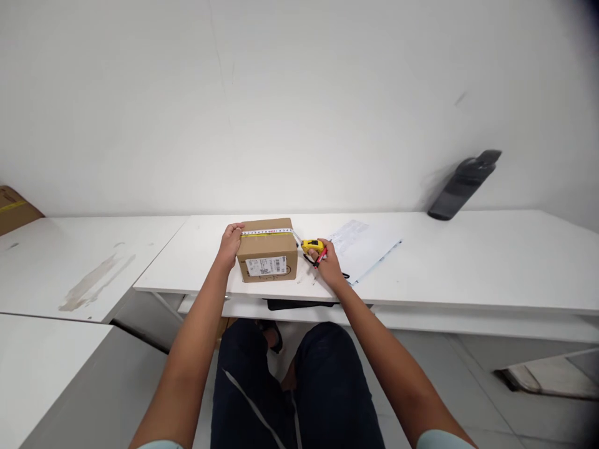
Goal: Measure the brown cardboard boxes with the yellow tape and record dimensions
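A small brown cardboard box (269,250) with a white printed label (266,266) on its front stands on the white desk. My left hand (231,242) is closed at the box's upper left edge, its fingertips pressing the end of the measuring blade there. Across the top of the box runs the white blade (267,232), beside a strip of yellow tape. Just right of the box, my right hand (329,260) is closed around a yellow tape measure (311,246). A red pen (320,257) is held in the same hand.
Printed papers (367,249) lie right of my right hand. A dark bottle (463,185) stands farther right, near the wall. Another cardboard box (17,211) is at the far left. A lower shelf (421,317) runs beneath the desk's front edge, above my knees.
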